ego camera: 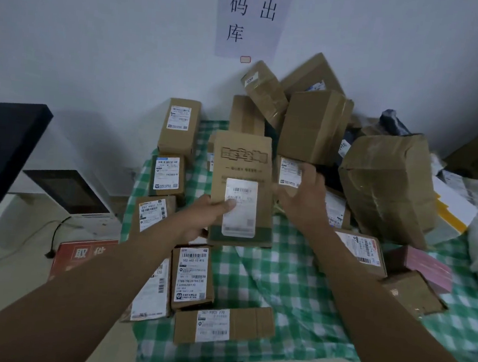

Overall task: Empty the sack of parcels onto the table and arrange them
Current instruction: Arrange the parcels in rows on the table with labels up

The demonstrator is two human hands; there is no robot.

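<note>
My left hand (203, 221) grips a tall brown parcel (243, 163) with a white label, held upright above the green checked tablecloth (281, 278). My right hand (303, 195) hovers just right of that parcel with fingers spread, over a small labelled box (290, 171). Several labelled boxes lie in a row along the cloth's left side (168, 174), label up. A loose heap of larger taped cartons (386, 189) fills the back right. The sack is not plainly visible.
A dark monitor (4, 149) and a small screen device (67, 190) stand on the white desk at left, with a cable and a red box (78, 256). A pink box (428, 266) lies at right. A paper sign hangs on the wall (250, 15).
</note>
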